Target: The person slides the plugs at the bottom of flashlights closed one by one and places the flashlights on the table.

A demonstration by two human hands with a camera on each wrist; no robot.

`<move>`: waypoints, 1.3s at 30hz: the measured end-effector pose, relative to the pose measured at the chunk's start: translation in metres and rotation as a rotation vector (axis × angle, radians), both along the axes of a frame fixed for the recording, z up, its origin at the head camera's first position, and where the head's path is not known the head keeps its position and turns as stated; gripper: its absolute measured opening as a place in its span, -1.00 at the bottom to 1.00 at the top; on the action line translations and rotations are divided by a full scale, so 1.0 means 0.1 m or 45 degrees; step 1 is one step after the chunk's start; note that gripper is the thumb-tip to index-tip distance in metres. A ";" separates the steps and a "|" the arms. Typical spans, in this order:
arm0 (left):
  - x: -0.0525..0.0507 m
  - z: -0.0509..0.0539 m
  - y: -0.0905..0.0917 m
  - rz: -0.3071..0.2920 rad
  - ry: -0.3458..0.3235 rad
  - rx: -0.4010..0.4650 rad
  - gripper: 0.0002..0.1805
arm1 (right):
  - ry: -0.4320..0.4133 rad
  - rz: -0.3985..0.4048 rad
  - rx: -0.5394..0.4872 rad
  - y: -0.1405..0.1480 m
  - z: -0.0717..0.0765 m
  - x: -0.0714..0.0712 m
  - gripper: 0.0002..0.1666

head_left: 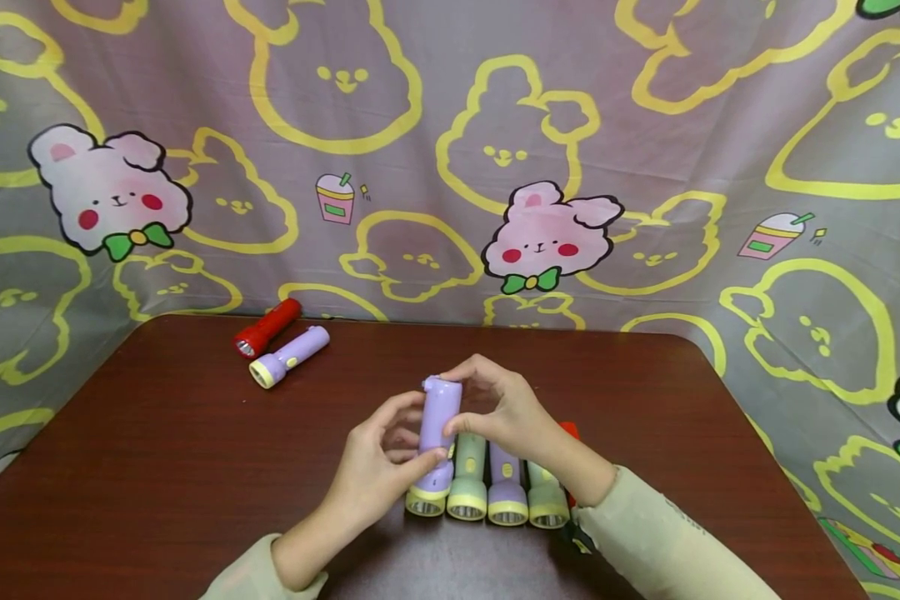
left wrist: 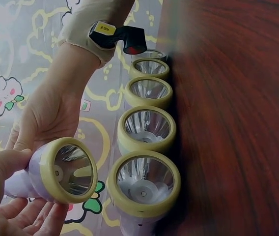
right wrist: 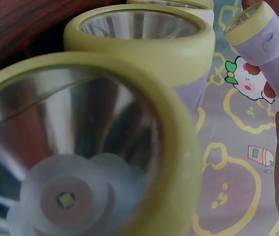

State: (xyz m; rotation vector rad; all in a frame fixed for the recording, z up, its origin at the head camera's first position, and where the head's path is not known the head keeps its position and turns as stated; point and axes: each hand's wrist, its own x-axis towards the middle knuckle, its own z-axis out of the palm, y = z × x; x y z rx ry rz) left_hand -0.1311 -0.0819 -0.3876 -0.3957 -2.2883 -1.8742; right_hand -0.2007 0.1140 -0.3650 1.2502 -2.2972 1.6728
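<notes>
Both hands hold one purple flashlight [head_left: 440,408] with a pale yellow rim, its lens end toward me. My left hand [head_left: 371,467] grips it near the lens end, thumb on top. At the tail end, my right hand [head_left: 498,408] pinches the body between thumb and fingers. In the left wrist view, this flashlight [left wrist: 56,172] is apart from a row of other flashlights. The row includes a green flashlight [head_left: 468,475], a purple one [head_left: 507,479] and another green one [head_left: 546,492]. My right forearm partly covers the row's right end.
At the table's back left lie a red flashlight [head_left: 267,328] and another purple flashlight [head_left: 290,357]. A red part [head_left: 570,430] shows beside my right forearm. Behind the brown table [head_left: 157,467] hangs a patterned curtain [head_left: 420,183].
</notes>
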 end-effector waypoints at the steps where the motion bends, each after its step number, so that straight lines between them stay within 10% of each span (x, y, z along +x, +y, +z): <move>1: 0.00 0.00 0.00 0.003 -0.003 0.000 -0.37 | 0.001 -0.003 0.001 0.00 0.00 0.00 -0.45; 25: -0.03 0.04 0.03 0.066 0.272 -0.319 -0.33 | 0.054 -0.076 0.002 0.00 0.01 0.02 -0.45; 39: -0.02 0.09 0.11 0.097 0.161 -0.394 -0.21 | 0.030 -0.138 0.015 0.00 0.01 0.03 -0.42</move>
